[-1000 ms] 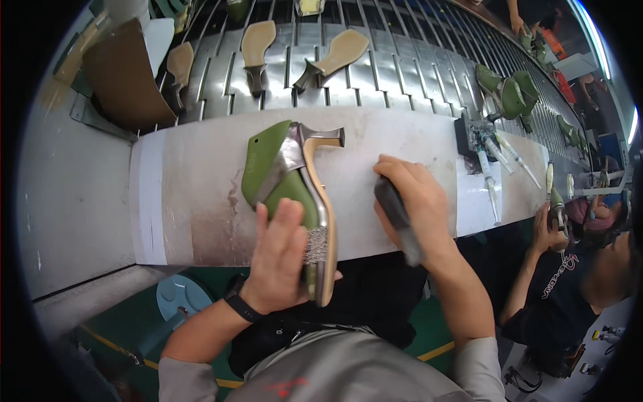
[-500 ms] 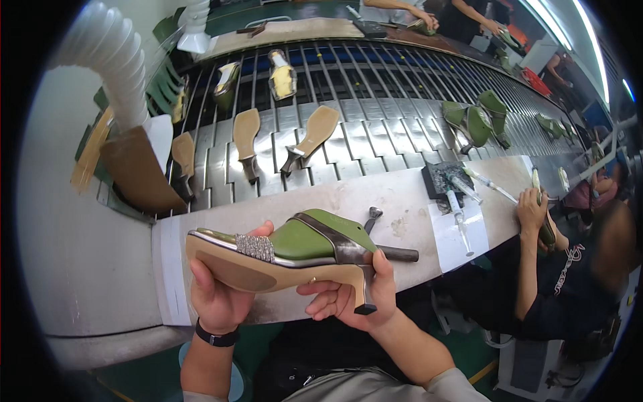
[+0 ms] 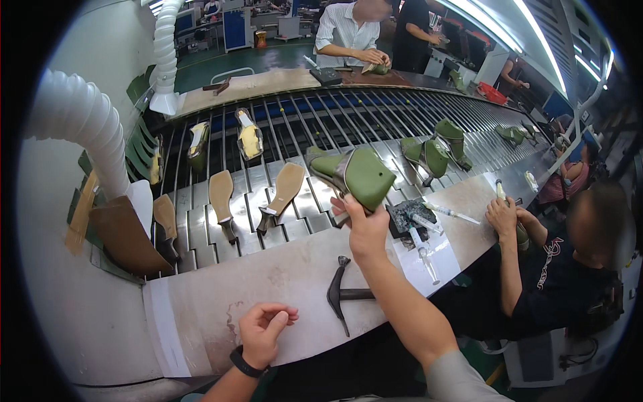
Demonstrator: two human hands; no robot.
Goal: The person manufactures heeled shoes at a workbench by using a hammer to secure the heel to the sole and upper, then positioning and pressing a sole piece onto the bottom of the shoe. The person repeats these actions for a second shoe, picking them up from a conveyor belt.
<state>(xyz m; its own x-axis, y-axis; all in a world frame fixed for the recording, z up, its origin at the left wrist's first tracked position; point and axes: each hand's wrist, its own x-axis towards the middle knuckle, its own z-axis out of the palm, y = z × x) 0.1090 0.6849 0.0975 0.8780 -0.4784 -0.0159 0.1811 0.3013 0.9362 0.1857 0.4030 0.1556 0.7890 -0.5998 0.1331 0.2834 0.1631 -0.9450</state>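
My right hand (image 3: 365,231) is closed around the heel end of a high-heeled shoe on a green last (image 3: 368,177), holding it up over the near edge of the slatted metal conveyor. The shoe's toe points to the far left, and its heel is mostly hidden by my fingers. Low over the workbench (image 3: 221,285), my left hand (image 3: 262,331) is empty, its fingers loosely bent and the thumb apart from them. A dark hammer (image 3: 337,295) lies on the bench between my two arms.
Several shoe parts with tan soles (image 3: 221,194) rest on the conveyor (image 3: 321,221) at left; green-lasted shoes (image 3: 429,157) stand farther right. Syringes (image 3: 422,251) lean on a dark block beside my right forearm. A co-worker (image 3: 562,254) handles a shoe at right; others work across the conveyor.
My right hand has carried the shoe away from me, from above the bench to over the conveyor. My left hand has let go of it and moved down to the near bench. The view has shifted upward.
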